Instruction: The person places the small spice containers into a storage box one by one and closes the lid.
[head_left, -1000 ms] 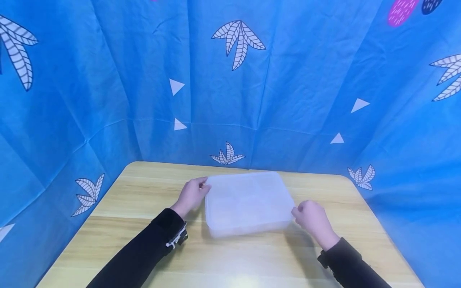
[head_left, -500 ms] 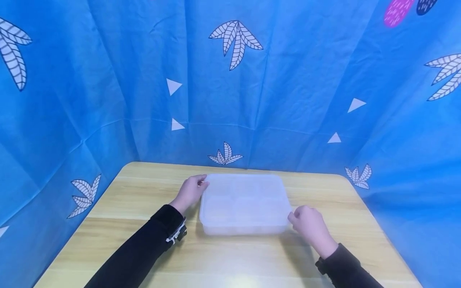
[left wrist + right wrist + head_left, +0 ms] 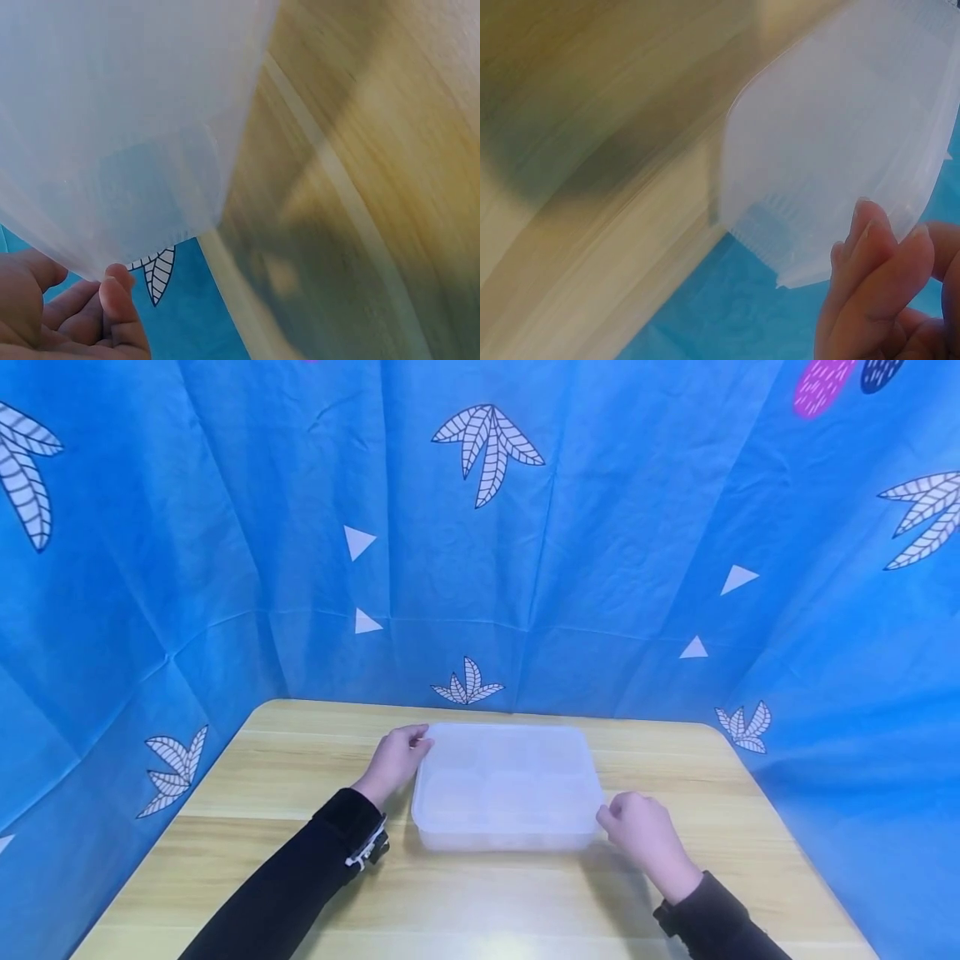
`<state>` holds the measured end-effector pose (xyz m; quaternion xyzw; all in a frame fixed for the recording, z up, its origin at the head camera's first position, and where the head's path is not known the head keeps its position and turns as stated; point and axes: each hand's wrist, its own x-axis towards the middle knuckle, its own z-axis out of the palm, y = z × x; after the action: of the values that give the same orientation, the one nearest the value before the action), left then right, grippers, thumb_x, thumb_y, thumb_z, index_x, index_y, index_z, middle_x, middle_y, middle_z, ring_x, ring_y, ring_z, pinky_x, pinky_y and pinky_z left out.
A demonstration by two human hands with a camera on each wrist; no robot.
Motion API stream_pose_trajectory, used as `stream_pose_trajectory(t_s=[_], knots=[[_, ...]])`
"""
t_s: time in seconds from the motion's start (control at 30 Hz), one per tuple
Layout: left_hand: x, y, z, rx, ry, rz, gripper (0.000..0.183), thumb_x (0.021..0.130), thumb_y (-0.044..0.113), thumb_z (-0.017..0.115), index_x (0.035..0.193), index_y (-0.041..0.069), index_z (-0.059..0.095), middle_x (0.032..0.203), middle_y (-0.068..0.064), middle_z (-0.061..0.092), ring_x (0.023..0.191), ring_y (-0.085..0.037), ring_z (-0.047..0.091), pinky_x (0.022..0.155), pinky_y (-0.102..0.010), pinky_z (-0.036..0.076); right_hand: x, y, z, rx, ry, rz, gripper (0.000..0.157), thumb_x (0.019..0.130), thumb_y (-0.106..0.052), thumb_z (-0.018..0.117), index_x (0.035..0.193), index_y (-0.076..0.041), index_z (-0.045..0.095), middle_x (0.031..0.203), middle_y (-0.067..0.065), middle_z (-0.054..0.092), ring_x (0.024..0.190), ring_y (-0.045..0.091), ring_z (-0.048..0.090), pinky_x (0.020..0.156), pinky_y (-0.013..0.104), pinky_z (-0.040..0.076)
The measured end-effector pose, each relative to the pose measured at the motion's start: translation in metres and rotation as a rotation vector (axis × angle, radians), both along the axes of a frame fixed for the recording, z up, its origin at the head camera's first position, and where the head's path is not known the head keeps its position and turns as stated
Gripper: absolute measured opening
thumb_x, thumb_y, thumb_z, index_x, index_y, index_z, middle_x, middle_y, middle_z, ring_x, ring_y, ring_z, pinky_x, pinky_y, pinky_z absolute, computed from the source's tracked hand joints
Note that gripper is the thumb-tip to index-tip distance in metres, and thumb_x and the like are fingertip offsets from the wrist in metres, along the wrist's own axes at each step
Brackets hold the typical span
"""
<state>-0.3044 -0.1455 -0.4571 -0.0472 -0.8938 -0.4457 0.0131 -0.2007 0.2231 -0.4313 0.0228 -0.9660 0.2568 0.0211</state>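
Observation:
A translucent white plastic storage box (image 3: 510, 789) with a flat lid lies level in the middle of the table. Faint divided sections show through its top. At its far left corner my left hand (image 3: 395, 764) pinches the rim between thumb and curled fingers. My right hand (image 3: 647, 835) pinches the rim at the near right corner. In the left wrist view the fingers (image 3: 120, 304) meet the box's edge, and in the right wrist view the fingertips (image 3: 870, 225) press against its side wall. Whether the bottom touches the table, I cannot tell.
The pale wood-grain table (image 3: 262, 843) has rounded far corners. A blue curtain (image 3: 480, 543) with white leaf and triangle prints hangs close behind it and along both sides.
The box has turned slightly, so its near edge now runs straight across the view, and has shifted a little left. Both hands have kept hold and moved slightly with it.

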Motion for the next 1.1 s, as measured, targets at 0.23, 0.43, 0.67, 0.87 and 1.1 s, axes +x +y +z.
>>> stream_pose_trajectory(t_s=[0.23,0.43,0.67,0.87,1.1], knots=[[0.000,-0.003,-0.002,0.002,0.002,0.003,0.047,0.104,0.019,0.055,0.144,-0.004,0.048,0.138,-0.024,0.057,0.122,-0.037,0.057,0.099,-0.047,0.050,0.001,-0.001,0.001,0.024,0.005,0.017,0.042,0.093,-0.020,0.057,0.055,-0.015,0.039,0.049,-0.004,0.037,0.045,0.012,0.033,0.050,0.029,0.032],[0.006,-0.004,-0.001,-0.011,-0.009,-0.001,0.050,0.105,0.025,0.053,0.146,-0.002,0.046,0.142,-0.023,0.053,0.124,-0.037,0.056,0.100,-0.048,0.049,-0.001,0.000,0.004,0.053,-0.021,0.035,0.037,0.096,-0.023,0.057,0.061,-0.011,0.050,0.055,-0.003,0.044,0.049,0.013,0.039,0.053,0.032,0.038],[0.056,0.000,0.004,-0.239,0.177,0.076,0.051,0.101,0.028,0.057,0.137,-0.008,0.053,0.123,-0.023,0.065,0.109,-0.038,0.063,0.094,-0.052,0.051,-0.003,-0.008,-0.009,0.051,0.074,0.011,0.048,0.100,-0.026,0.055,0.127,0.014,0.055,0.063,0.000,0.057,0.054,0.014,0.052,0.059,0.038,0.050],[0.094,0.008,0.001,-0.404,0.383,0.107,0.033,0.095,0.018,0.064,0.116,-0.008,0.068,0.099,-0.017,0.072,0.088,-0.033,0.068,0.075,-0.046,0.057,0.000,-0.012,-0.020,0.082,0.198,-0.006,0.041,0.101,-0.018,0.052,0.127,0.014,0.057,0.090,0.024,0.070,0.079,0.038,0.068,0.074,0.053,0.056],[0.103,0.012,-0.006,-0.451,0.499,0.106,0.019,0.091,0.010,0.067,0.100,-0.005,0.073,0.085,-0.015,0.072,0.077,-0.031,0.068,0.070,-0.044,0.057,-0.001,-0.013,-0.022,0.104,0.190,0.001,0.038,0.100,-0.013,0.048,0.125,0.013,0.060,0.113,0.032,0.066,0.098,0.046,0.067,0.084,0.057,0.054]])
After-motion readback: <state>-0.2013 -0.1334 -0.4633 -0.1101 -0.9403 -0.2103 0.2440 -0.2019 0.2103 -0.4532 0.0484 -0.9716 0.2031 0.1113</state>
